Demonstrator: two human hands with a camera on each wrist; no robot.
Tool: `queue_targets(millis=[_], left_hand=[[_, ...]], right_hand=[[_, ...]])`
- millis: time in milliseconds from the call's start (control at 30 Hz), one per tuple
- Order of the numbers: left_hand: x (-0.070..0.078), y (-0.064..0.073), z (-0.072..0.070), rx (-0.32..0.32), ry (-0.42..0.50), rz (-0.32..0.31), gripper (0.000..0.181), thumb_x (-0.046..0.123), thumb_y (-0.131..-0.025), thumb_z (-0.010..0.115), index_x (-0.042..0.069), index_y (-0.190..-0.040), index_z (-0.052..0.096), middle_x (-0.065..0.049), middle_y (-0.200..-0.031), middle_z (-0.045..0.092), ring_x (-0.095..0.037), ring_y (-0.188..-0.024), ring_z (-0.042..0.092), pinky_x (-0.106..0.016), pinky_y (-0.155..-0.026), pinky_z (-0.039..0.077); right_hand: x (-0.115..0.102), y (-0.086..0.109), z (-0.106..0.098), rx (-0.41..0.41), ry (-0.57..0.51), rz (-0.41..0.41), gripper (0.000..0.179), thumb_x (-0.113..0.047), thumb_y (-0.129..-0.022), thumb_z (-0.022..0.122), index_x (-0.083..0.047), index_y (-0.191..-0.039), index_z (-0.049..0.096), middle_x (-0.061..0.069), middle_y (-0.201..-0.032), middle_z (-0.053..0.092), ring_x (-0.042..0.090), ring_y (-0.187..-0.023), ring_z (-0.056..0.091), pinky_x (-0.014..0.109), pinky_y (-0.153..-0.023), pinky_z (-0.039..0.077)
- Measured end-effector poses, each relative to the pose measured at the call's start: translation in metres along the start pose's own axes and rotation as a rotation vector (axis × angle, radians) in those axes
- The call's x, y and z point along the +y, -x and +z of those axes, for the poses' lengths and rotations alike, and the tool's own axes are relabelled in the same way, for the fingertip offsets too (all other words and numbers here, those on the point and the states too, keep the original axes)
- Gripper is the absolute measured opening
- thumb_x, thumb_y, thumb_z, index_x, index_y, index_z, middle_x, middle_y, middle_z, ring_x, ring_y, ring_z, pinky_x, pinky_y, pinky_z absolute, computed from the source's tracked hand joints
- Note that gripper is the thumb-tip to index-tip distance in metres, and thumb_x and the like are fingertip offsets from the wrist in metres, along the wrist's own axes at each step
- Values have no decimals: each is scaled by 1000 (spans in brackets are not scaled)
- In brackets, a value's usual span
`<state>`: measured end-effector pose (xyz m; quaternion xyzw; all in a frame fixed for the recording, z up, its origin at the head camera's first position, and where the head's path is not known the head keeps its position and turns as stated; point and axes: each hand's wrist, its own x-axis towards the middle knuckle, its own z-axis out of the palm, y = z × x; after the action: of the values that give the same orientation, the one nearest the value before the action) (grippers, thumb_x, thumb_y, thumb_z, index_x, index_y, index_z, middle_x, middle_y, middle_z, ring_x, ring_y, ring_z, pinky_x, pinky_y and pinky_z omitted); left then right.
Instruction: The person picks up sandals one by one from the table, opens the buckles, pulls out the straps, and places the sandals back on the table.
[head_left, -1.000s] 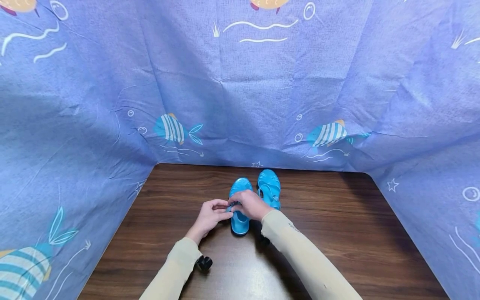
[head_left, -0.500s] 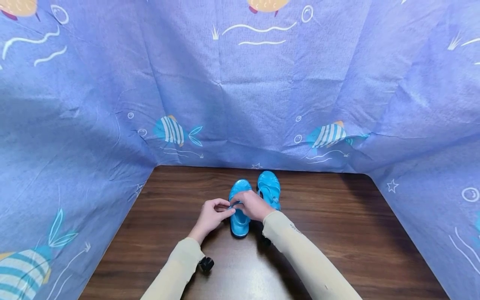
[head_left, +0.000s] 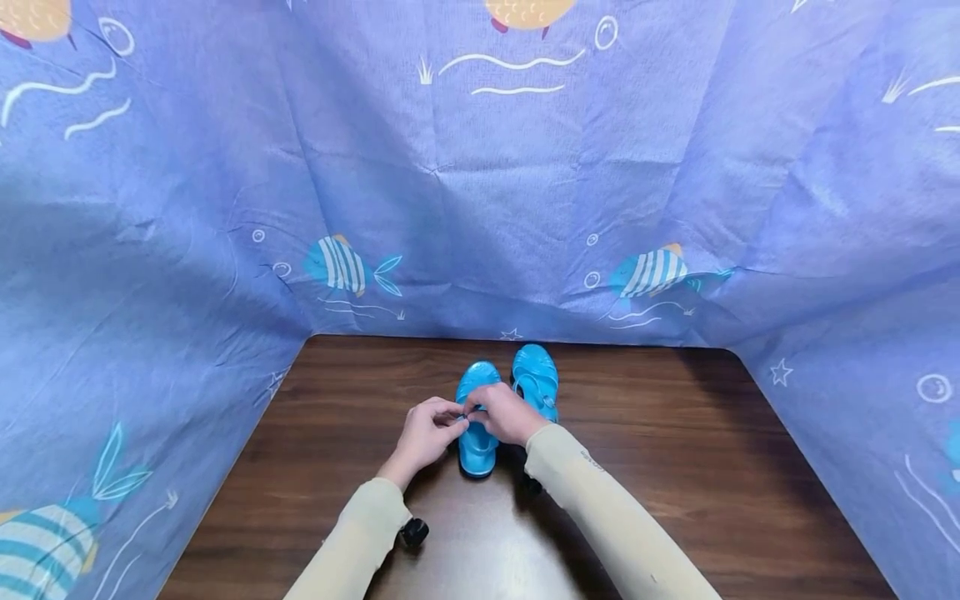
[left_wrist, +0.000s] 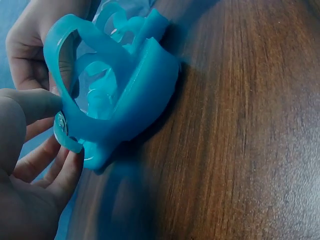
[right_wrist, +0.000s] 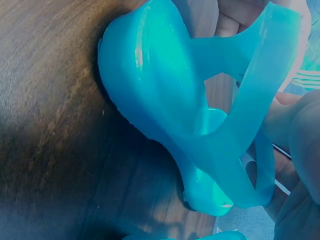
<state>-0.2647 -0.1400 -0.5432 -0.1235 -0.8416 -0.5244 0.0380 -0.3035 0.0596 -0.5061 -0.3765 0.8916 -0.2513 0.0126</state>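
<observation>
Two blue jelly sandals lie side by side on the table, toes pointing away. My left hand (head_left: 422, 433) and right hand (head_left: 506, 412) meet over the nearer, left sandal (head_left: 477, 457). In the left wrist view, thumb and fingers of the left hand pinch the sandal's strap (left_wrist: 75, 146) at its small metal buckle (left_wrist: 61, 123). The right hand's fingers are bent at the same strap from the other side, and their tips are partly hidden. The heel strap (right_wrist: 272, 55) arches up in the right wrist view. The other sandal (head_left: 535, 364) stands untouched, partly behind the right hand.
A dark wood-grain table (head_left: 360, 367) carries both sandals. Blue cloth (head_left: 510, 192) printed with fish hangs behind it and along both sides. Small black devices (head_left: 414, 532) sit at the wrists.
Both hands stay at the strap of the left sandal, with only small finger shifts; the fingertips are slightly closer together. The head view has tilted a little.
</observation>
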Motion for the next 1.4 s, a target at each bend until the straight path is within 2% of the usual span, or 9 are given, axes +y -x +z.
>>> queue_targets(millis=[267,433,633,967,1400], left_hand=[[-4,3,2,50,-24,39,14,14,-90,85,11,-104,83,-1,-100,73,-12,-84,70,-27,-77,61],[-5,3,2,63,-31,34,14,12,-89,86,11,-102,84,0,-99,75,-11,-83,72,-26,-77,61],[-5,5,-1,78,-44,47,14,16,-89,86,12,-103,84,-2,-102,78,-13,-83,75,-31,-77,63],[-5,4,0,61,-49,43,16,18,-90,85,12,-106,84,-3,-105,78,-14,-86,77,-31,-78,64],[-4,3,-1,46,-41,8,17,18,-91,85,15,-107,84,-1,-107,78,-12,-89,76,-29,-81,63]], right_hand=[[0,2,4,5,3,-7,11,-13,-101,71,-15,-106,80,-4,-101,78,11,-97,72,26,-88,60],[-2,1,3,-9,-3,-7,11,-13,-102,70,-15,-106,80,-4,-102,77,10,-96,72,26,-87,60],[-4,0,2,0,-3,-17,11,-14,-102,70,-14,-107,80,-4,-103,78,10,-97,72,26,-88,60],[0,1,2,16,0,-33,9,-13,-101,71,-14,-105,79,-4,-102,77,11,-97,72,25,-88,60],[1,1,-1,28,13,-44,7,-10,-101,71,-15,-101,78,-4,-99,76,11,-96,71,26,-87,60]])
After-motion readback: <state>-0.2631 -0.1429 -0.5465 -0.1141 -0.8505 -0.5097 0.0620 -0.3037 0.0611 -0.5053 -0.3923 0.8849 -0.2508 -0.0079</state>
